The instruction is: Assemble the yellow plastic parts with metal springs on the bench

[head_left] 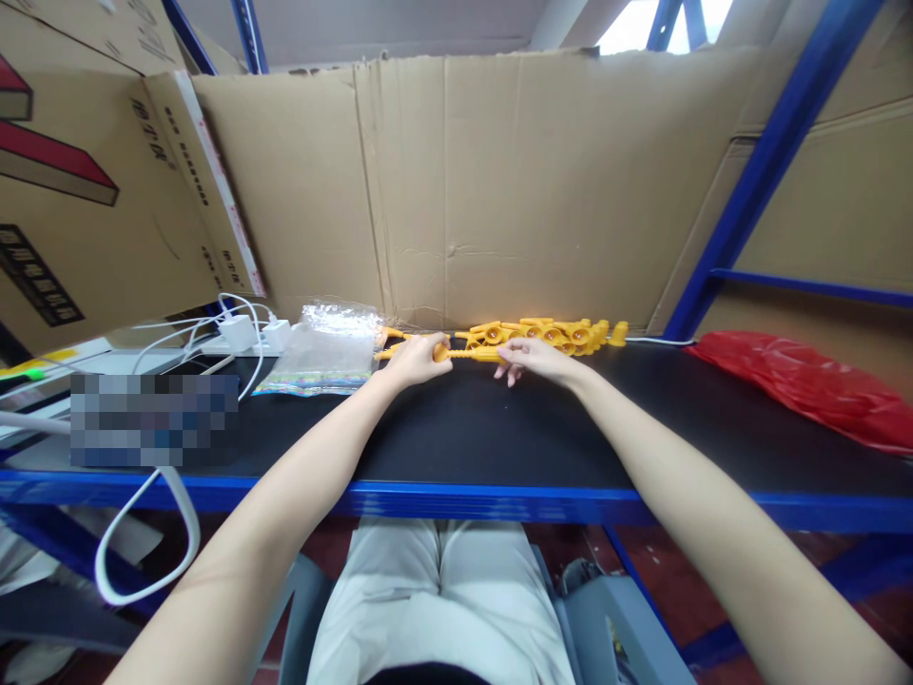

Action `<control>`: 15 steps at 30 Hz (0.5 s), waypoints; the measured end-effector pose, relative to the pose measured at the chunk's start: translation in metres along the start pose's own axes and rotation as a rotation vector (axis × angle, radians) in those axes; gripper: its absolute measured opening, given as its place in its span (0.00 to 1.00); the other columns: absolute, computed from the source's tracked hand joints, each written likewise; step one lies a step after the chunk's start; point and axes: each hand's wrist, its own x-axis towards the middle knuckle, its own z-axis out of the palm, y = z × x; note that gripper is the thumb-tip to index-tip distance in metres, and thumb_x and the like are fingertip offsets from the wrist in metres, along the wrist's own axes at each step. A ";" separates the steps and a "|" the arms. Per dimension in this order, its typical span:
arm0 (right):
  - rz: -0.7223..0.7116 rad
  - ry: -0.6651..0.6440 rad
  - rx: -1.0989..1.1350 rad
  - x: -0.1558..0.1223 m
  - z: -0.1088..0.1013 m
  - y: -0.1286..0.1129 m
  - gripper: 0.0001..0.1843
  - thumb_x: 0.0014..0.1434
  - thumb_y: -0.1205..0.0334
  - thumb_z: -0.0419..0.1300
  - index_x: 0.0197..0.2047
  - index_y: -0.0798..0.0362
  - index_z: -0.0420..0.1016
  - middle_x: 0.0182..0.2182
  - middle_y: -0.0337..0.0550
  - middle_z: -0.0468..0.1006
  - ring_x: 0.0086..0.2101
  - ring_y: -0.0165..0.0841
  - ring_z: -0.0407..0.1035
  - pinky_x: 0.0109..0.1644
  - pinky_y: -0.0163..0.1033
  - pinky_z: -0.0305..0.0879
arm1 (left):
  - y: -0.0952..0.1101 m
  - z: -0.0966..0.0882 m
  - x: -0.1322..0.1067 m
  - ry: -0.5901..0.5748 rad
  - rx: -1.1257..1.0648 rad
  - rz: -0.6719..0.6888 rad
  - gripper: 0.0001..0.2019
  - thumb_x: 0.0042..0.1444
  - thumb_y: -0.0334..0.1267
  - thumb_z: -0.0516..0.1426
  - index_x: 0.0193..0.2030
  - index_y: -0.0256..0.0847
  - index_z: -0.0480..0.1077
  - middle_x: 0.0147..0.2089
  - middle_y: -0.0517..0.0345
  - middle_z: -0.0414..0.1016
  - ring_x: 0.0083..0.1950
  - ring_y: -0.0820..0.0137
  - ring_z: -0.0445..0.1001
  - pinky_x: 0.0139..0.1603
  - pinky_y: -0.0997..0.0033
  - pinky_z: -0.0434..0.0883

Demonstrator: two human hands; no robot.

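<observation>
Both my arms reach far across the black shelf top (499, 428). My left hand (416, 360) is closed round a long yellow plastic piece (471, 354) lying along the back of the shelf. My right hand (532, 358) pinches the same yellow piece a little to the right, fingers curled down onto it. Just behind lies a row of several more yellow plastic parts (556, 332) against the cardboard wall (499, 190).
A clear plastic bag (324, 357) lies left of my hands. White chargers and cables (239, 335) sit further left. A red plastic bag (806, 385) rests at the right. Blue rack beams (456, 499) frame the shelf; cardboard boxes (78, 171) stand at left.
</observation>
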 end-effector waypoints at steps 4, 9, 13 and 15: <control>0.041 0.010 -0.001 0.003 0.002 0.001 0.28 0.57 0.37 0.50 0.30 0.57 0.69 0.24 0.49 0.78 0.19 0.29 0.69 0.26 0.36 0.65 | 0.001 0.000 0.000 0.007 0.012 -0.007 0.15 0.48 0.41 0.54 0.43 0.42 0.70 0.29 0.59 0.72 0.29 0.71 0.69 0.30 0.74 0.61; 0.117 0.072 -0.038 0.003 0.008 -0.004 0.33 0.56 0.33 0.46 0.26 0.57 0.69 0.17 0.46 0.74 0.16 0.28 0.66 0.20 0.34 0.62 | 0.001 0.001 0.000 0.006 0.013 0.000 0.14 0.48 0.41 0.54 0.43 0.42 0.70 0.30 0.59 0.73 0.30 0.71 0.69 0.30 0.74 0.61; 0.134 0.062 -0.036 0.003 0.007 -0.003 0.33 0.57 0.33 0.45 0.30 0.57 0.70 0.21 0.47 0.76 0.16 0.26 0.67 0.18 0.32 0.59 | 0.000 0.001 0.001 0.005 0.011 -0.002 0.15 0.48 0.40 0.54 0.43 0.42 0.70 0.30 0.59 0.73 0.30 0.71 0.69 0.30 0.74 0.61; 0.110 0.053 -0.034 0.003 0.004 -0.001 0.28 0.57 0.37 0.50 0.35 0.57 0.69 0.27 0.48 0.78 0.18 0.26 0.69 0.20 0.32 0.61 | 0.000 0.002 0.001 0.007 0.012 -0.008 0.15 0.48 0.40 0.54 0.43 0.42 0.70 0.30 0.59 0.73 0.29 0.71 0.69 0.29 0.74 0.60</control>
